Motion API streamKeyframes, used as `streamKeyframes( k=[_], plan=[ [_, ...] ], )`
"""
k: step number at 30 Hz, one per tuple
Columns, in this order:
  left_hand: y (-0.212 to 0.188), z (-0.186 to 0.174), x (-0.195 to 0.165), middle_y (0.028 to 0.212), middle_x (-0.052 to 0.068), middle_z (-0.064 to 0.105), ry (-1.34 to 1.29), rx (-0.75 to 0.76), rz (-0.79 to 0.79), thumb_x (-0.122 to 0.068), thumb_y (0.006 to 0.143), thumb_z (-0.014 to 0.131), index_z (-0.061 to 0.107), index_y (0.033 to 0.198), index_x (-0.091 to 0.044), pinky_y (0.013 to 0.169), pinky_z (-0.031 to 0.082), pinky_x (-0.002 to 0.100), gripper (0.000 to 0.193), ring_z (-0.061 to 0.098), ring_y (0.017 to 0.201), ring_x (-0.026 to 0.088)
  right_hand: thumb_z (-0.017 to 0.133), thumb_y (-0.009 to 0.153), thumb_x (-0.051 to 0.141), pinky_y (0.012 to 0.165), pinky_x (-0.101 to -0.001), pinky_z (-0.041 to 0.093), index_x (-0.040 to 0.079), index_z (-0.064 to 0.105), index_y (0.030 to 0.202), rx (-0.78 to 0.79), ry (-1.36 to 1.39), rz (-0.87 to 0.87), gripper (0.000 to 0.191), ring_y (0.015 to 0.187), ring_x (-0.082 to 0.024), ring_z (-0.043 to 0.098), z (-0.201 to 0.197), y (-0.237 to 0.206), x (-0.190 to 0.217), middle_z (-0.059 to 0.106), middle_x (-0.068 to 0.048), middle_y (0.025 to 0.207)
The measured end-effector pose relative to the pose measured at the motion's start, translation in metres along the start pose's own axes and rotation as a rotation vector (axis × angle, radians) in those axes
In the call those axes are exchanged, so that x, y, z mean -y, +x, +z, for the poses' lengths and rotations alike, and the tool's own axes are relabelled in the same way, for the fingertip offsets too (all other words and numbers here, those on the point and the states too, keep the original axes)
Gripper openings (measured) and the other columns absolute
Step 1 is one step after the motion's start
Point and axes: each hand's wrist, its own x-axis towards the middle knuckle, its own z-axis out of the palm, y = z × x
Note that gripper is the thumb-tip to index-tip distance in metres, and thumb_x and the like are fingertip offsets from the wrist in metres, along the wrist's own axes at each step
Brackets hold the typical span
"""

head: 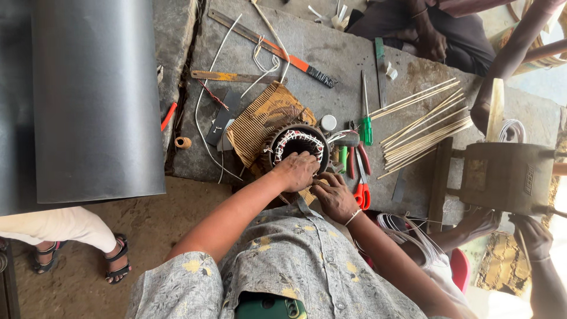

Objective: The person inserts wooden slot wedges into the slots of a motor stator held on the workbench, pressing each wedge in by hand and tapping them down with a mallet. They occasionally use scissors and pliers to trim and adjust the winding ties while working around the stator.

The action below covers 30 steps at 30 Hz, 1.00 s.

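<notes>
A round motor stator (299, 143) with white-tied windings sits upright on a piece of corrugated cardboard (266, 118) on the stone slab. My left hand (295, 170) rests on the stator's near rim, fingers curled over the windings. My right hand (334, 197) sits just right of it at the stator's lower edge, fingers bent as if pinching something small; what it holds is hidden. A thin bracelet is on my right wrist.
Red-handled scissors (361, 192), pliers (354, 155) and a green screwdriver (367, 124) lie right of the stator. Thin bamboo sticks (425, 130) lie further right. A hacksaw (277, 50) lies at the back. A grey sheet roll (94, 100) fills the left. Other people sit around; a metal box (508, 177) stands right.
</notes>
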Motion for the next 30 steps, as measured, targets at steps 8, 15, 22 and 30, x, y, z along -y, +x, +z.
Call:
streamKeyframes(
  k=[8, 15, 22, 30],
  plan=[
    [-0.002, -0.006, -0.005, 0.115, 0.009, 0.067, -0.131, -0.080, 0.059, -0.021, 0.098, 0.056, 0.063, 0.113, -0.013, 0.102, 0.048, 0.043, 0.019, 0.061, 0.116, 0.029, 0.065, 0.078, 0.006, 0.105, -0.0460, 0.042, 0.010, 0.066, 0.107, 0.030, -0.011, -0.011, 0.029, 0.120, -0.031, 0.058, 0.005, -0.001, -0.003, 0.072, -0.005, 0.115],
    [0.016, -0.030, 0.010, 0.105, 0.021, 0.063, -0.445, 0.379, -0.225, -0.012, 0.090, 0.059, 0.031, 0.147, -0.012, 0.094, 0.055, 0.042, 0.063, 0.066, 0.104, 0.033, 0.064, 0.080, 0.008, 0.104, -0.0450, 0.043, 0.011, 0.066, 0.111, 0.119, -0.121, 0.000, 0.031, 0.117, -0.028, 0.057, -0.003, 0.007, 0.005, 0.072, -0.005, 0.121],
    [0.038, -0.022, 0.031, 0.101, 0.014, 0.070, 0.505, -0.181, -0.015, -0.014, 0.100, 0.051, 0.055, 0.134, -0.010, 0.073, 0.060, 0.037, 0.035, 0.071, 0.090, 0.025, 0.068, 0.088, 0.021, 0.103, -0.0459, 0.042, 0.010, 0.064, 0.115, 0.062, -0.099, -0.031, 0.029, 0.115, -0.029, 0.055, -0.010, 0.011, 0.015, 0.070, -0.003, 0.128],
    [0.019, -0.039, -0.030, 0.093, 0.017, 0.072, -0.207, 0.116, -0.228, -0.033, 0.115, 0.029, 0.060, 0.122, -0.010, 0.070, 0.063, 0.044, 0.040, 0.075, 0.082, 0.030, 0.070, 0.079, -0.002, 0.093, -0.0419, 0.053, 0.005, 0.068, 0.101, -0.204, 0.364, 0.370, 0.023, 0.105, -0.033, 0.064, 0.023, 0.002, -0.034, 0.069, -0.014, 0.106]
  ],
)
